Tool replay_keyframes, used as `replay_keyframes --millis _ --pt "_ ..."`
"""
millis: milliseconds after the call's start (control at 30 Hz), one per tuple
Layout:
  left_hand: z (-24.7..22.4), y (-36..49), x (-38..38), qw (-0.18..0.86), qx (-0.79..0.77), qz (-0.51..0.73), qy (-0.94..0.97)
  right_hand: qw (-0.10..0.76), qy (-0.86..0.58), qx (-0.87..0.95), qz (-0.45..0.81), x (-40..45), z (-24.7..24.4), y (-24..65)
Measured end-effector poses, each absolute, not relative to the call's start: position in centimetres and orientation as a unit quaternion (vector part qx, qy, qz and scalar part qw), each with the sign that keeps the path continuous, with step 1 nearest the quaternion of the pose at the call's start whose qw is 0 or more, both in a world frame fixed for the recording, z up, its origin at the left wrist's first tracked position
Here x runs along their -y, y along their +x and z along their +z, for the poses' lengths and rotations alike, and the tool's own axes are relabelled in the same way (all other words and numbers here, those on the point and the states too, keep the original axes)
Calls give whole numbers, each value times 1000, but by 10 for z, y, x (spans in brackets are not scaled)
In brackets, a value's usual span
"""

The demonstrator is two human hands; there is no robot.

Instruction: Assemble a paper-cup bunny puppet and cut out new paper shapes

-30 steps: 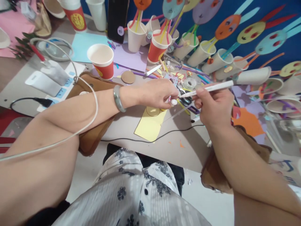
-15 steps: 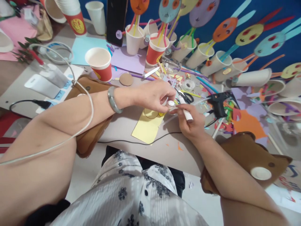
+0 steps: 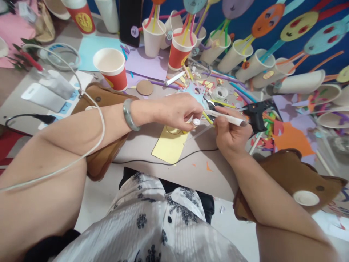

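Note:
My left hand (image 3: 178,109), with a grey bangle (image 3: 131,114) at its wrist, is closed with fingertips pinched on a small white round-ended piece (image 3: 195,122); it looks like a marker cap. Below the fingers lies a yellow paper strip (image 3: 169,147) with a circle drawn on it, partly covered by the hand. My right hand (image 3: 231,136) grips a slim white marker (image 3: 225,117), which points left, apart from the white piece. Behind the hands, black-handled scissors (image 3: 211,103) are partly hidden.
A black glue gun (image 3: 255,116) lies right of my right hand among paper scraps. Paper cups (image 3: 154,38) with painted faces on sticks line the back. A red-and-white cup (image 3: 111,69) and cardboard disc (image 3: 145,87) stand left. A white cable (image 3: 102,125) crosses my left arm.
My right hand has moved right, taking the marker away from the white piece in my left hand. The marker now lies flatter in the grip. The view has shifted slightly.

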State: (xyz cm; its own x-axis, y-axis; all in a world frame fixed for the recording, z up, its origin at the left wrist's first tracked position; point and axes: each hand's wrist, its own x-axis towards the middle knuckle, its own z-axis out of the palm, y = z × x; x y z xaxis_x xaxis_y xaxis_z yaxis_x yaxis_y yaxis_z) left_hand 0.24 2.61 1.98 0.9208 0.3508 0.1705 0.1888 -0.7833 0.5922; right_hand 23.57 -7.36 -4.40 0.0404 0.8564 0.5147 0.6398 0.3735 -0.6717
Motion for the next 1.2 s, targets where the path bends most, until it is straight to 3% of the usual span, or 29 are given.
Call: replay_keyframes --millis 133,467,733,1200 --pt "21 3 -26 302 -150 127 933 515 -540 647 155 74 -33 228" --pt "21 2 -26 316 -137 117 932 511 -534 629 240 82 -33 228" --pt "23 3 -26 336 -133 118 925 456 -550 665 218 84 -38 231" --pt "22 2 -26 338 -128 133 923 442 -541 696 167 84 -40 228"
